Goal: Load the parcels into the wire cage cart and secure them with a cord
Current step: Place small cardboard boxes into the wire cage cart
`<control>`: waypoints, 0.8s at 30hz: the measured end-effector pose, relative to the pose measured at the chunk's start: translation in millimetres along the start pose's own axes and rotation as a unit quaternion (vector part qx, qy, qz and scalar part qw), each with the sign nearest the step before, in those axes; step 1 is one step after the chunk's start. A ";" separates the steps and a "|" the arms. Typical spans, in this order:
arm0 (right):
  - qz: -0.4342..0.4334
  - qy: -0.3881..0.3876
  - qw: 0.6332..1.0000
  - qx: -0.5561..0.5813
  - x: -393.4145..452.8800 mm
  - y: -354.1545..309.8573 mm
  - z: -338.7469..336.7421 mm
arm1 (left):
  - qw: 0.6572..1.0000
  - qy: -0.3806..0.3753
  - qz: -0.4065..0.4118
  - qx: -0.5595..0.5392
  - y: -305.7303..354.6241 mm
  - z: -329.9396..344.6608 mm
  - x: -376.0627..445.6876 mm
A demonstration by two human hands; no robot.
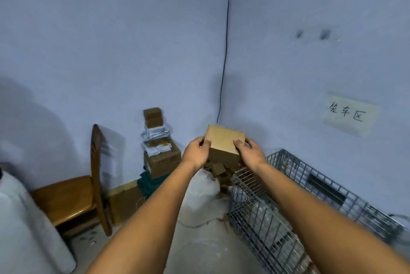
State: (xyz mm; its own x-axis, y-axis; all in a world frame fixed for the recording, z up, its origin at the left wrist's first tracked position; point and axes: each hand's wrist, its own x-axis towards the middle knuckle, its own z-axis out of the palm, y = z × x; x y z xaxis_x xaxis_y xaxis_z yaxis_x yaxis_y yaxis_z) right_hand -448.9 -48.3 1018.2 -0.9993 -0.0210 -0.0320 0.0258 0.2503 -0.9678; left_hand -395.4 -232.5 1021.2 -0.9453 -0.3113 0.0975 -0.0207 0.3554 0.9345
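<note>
Two hands, left hand (197, 151) and right hand (249, 151), grip a cardboard parcel (224, 142) by its sides, held up just left of the wire cage cart (310, 196).

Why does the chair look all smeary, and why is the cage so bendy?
In the head view, the wooden chair and the stack of parcels are smeared by motion blur, while the cardboard box held by the left hand and right hand stays sharper; the wide-angle lens curves the wire cage cart near the edge; the light is dim and bluish.
</note>
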 end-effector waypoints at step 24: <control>0.044 0.009 0.999 0.019 381.3 0.2 -118.6 | 0.996 -0.024 -0.033 0.078 81.7 213.4 347.5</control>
State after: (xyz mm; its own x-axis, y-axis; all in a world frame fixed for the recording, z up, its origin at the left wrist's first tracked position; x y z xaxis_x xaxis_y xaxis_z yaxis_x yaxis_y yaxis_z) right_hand -833.3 58.6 1035.4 -0.9935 0.0163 -0.1126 0.1135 0.2144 -0.9701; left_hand -795.1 -123.6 1058.4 -0.9547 -0.2969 0.0182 -0.1292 0.4692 0.8736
